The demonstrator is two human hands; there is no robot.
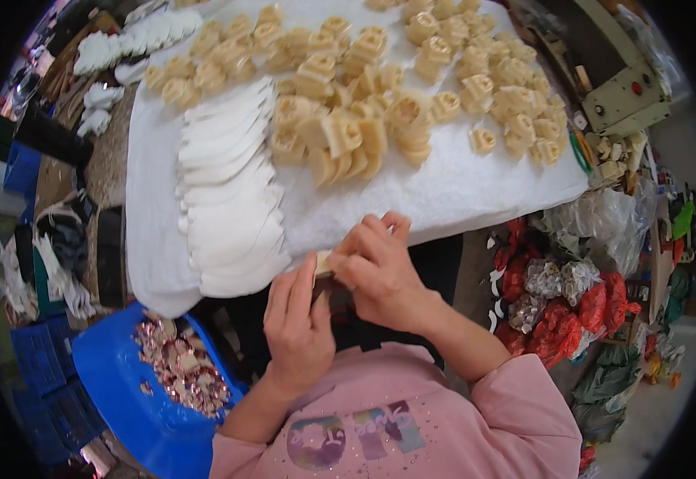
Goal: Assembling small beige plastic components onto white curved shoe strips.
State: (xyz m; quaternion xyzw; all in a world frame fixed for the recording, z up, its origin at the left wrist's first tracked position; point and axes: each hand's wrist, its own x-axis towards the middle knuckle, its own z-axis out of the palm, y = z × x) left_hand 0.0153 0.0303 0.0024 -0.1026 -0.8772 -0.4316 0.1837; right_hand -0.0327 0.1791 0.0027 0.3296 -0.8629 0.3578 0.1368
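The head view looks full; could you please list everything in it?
Table: one, white-covered, centre
Moulded pieces: many, tan, table's far side
Flat pieces: many, white, overlapping row, table's left
Small piece: one, pale, between both hands
Tub: one, blue, lower left
Scraps: many, pinkish and shiny, in the tub
Crates: several, blue, left
Bags: several, red, right
Machine: one, beige, upper right
Clutter: uncountable, mixed colours, around the rim
Shirt: one, pink, bottom
Left hand and right hand: two, bare, at the small piece
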